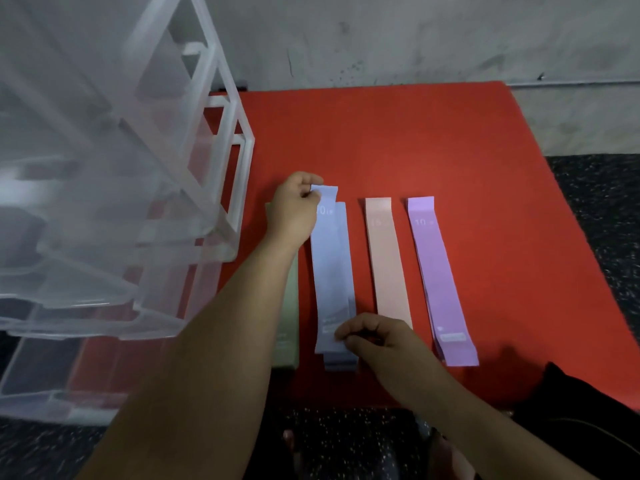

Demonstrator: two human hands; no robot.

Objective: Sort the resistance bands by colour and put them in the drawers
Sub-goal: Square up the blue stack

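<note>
Flat resistance bands lie in parallel stacks on a red mat. A blue band is pinched at its far end by my left hand and at its near end by my right hand; another blue band lies under it. Left of it, a green band is mostly hidden under my left forearm. To the right lie a pink band and a purple band stack. A clear plastic drawer unit stands at the left, with some drawers pulled out.
A grey wall rises behind the mat. Dark speckled floor surrounds the mat on the right and in front. A black object sits at the mat's near right corner.
</note>
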